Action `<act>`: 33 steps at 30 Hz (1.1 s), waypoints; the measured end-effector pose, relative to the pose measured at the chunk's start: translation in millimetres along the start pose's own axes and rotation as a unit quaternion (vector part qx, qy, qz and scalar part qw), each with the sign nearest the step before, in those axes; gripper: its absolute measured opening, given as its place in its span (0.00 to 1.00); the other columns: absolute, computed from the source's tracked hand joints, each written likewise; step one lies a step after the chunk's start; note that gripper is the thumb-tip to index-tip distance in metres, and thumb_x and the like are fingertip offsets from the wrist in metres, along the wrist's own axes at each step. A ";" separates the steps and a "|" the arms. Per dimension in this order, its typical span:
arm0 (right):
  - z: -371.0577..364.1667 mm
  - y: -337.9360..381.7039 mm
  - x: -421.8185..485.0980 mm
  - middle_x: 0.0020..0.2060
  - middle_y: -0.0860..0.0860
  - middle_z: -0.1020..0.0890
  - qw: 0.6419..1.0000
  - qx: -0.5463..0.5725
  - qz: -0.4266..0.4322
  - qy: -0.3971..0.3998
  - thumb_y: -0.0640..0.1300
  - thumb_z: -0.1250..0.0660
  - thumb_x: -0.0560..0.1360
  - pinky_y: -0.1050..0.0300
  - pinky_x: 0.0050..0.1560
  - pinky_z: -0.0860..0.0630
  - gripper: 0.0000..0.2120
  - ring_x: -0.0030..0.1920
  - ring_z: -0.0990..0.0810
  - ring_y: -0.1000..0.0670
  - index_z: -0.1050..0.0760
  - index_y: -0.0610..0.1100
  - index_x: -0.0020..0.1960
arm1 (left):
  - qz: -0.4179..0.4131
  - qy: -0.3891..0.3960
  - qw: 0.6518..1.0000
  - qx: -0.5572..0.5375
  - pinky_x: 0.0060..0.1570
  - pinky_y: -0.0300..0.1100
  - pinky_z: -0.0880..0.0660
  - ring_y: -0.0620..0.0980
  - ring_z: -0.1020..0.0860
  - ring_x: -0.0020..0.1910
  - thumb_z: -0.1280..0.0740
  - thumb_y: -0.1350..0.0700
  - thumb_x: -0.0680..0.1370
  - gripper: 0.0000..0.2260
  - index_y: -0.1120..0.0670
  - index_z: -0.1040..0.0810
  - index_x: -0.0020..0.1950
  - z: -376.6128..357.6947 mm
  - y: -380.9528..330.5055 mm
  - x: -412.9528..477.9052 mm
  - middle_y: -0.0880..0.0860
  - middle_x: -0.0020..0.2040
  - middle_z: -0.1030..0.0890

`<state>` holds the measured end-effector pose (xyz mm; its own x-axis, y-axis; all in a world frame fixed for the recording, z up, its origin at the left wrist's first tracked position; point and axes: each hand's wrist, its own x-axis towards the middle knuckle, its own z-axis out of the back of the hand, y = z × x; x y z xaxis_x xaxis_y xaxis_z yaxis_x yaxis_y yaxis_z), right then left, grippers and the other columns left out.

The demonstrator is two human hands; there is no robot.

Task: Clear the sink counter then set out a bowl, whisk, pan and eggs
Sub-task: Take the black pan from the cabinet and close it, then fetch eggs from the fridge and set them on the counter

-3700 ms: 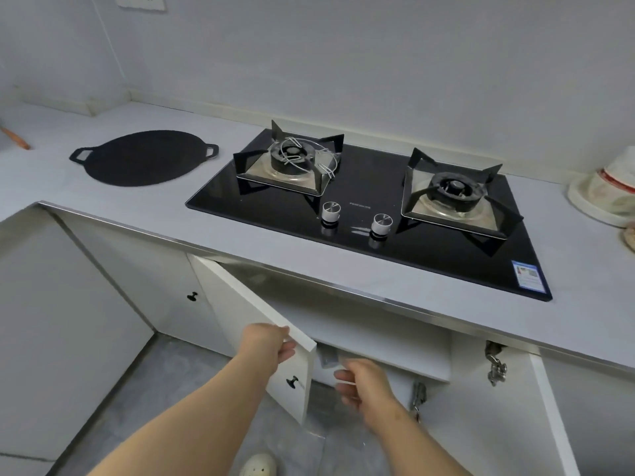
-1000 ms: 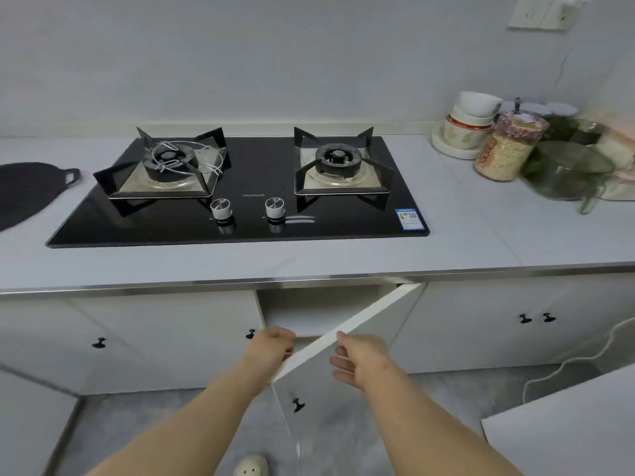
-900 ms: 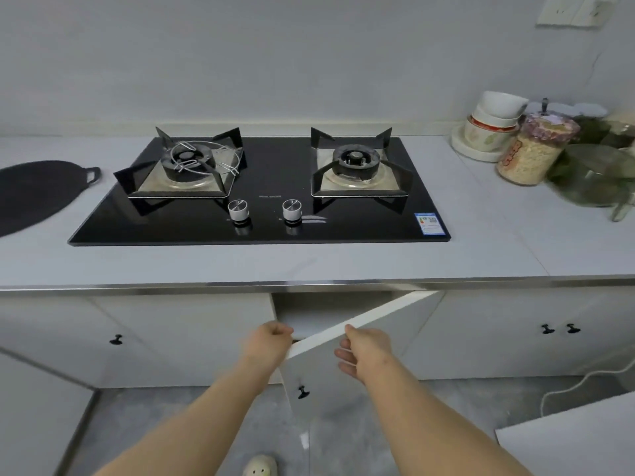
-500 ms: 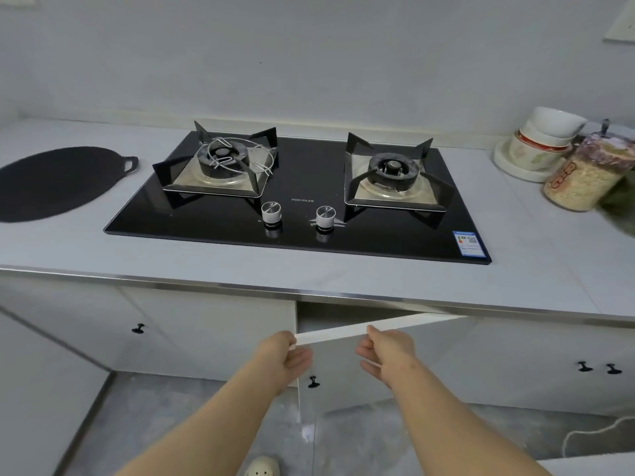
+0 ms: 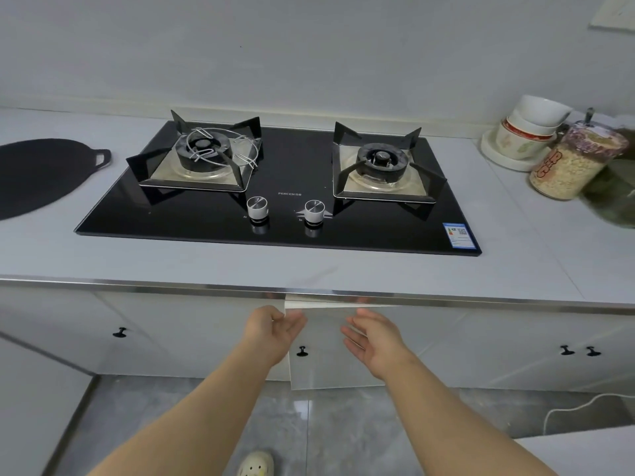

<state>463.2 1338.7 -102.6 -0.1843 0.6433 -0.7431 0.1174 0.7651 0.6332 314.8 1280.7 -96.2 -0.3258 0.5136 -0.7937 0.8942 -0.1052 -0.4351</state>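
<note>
A flat black pan [image 5: 37, 175] with a loop handle lies on the counter at the far left. Stacked white bowls [image 5: 529, 128] stand on a plate at the back right. Under the hob a white cabinet door [image 5: 330, 352] with a black knob is almost closed, its top edge a little out from the frame. My left hand [image 5: 273, 333] has straight fingers at the door's upper left corner. My right hand [image 5: 372, 338] is held flat in front of the door face, fingers spread. Neither hand holds anything. No whisk or eggs are in view.
A black two-burner gas hob [image 5: 278, 201] sits in the grey counter [image 5: 240, 262], a wire ring on its left burner. A jar of grain [image 5: 574, 163] and a dark glass bowl [image 5: 615, 197] stand at the right. Closed cabinets flank the door; a white cord [image 5: 563, 410] lies on the floor.
The cabinet door under the hob has swung from wide open to nearly closed. Both hands have let go of its top edge and opened flat against it.
</note>
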 end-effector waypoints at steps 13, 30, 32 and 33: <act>-4.8 -3.7 2.4 0.42 0.47 0.22 1.000 -0.004 -0.021 -0.014 0.38 0.42 0.80 0.56 0.43 0.26 0.07 0.46 0.22 0.46 0.29 0.43 0.56 | 0.007 0.089 0.993 0.082 0.65 0.52 0.34 0.53 0.23 0.48 0.46 0.66 0.78 0.10 0.58 0.31 0.39 -8.0 -12.9 11.4 0.56 0.40 0.23; 10.9 12.7 -19.5 0.41 0.48 0.21 1.000 0.001 0.006 -0.016 0.41 0.40 0.79 0.57 0.39 0.26 0.06 0.40 0.22 0.49 0.28 0.42 0.54 | 0.021 0.088 0.925 0.369 0.53 0.48 0.28 0.55 0.23 0.52 0.41 0.58 0.80 0.06 0.58 0.28 0.55 -35.6 17.0 -30.2 0.57 0.53 0.23; 23.5 25.6 -28.8 0.41 0.48 0.21 0.999 -0.004 0.038 -0.030 0.41 0.40 0.79 0.58 0.39 0.26 0.06 0.39 0.22 0.50 0.28 0.42 0.54 | -0.004 0.108 0.913 0.394 0.48 0.45 0.26 0.53 0.22 0.48 0.40 0.58 0.80 0.06 0.56 0.28 0.55 -52.6 24.0 -41.4 0.55 0.48 0.21; 33.2 36.3 -36.1 0.40 0.48 0.21 0.998 -0.010 0.058 -0.039 0.41 0.40 0.79 0.58 0.40 0.26 0.06 0.39 0.22 0.50 0.27 0.42 0.53 | -0.017 0.122 0.905 0.408 0.45 0.44 0.26 0.52 0.21 0.47 0.40 0.58 0.80 0.06 0.56 0.27 0.54 -65.4 28.6 -49.6 0.54 0.46 0.21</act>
<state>506.5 1344.2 -59.9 -0.0945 0.7286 -0.6783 0.1145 0.6848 0.7197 376.6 1308.0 -41.5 -0.1826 0.6914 -0.6990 0.3287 -0.6271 -0.7061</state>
